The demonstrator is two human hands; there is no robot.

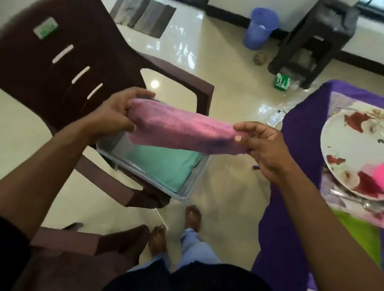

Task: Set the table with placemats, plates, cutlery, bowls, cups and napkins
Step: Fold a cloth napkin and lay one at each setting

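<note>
Beside the purple-clothed counter [291, 160] and above a brown chair [56, 62] bearing a grey tray [187, 189], a pink napkin [183, 131] stretches between the left hand [116, 111], gripping one end, and the right hand [258, 145], whose fingers [238, 138] pinch the other.

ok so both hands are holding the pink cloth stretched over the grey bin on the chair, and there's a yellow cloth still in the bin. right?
Nearly. The head view shows the cloth in the grey bin is teal, not yellow. Otherwise right: left hand and right hand hold the pink cloth above the bin on the chair.
</note>
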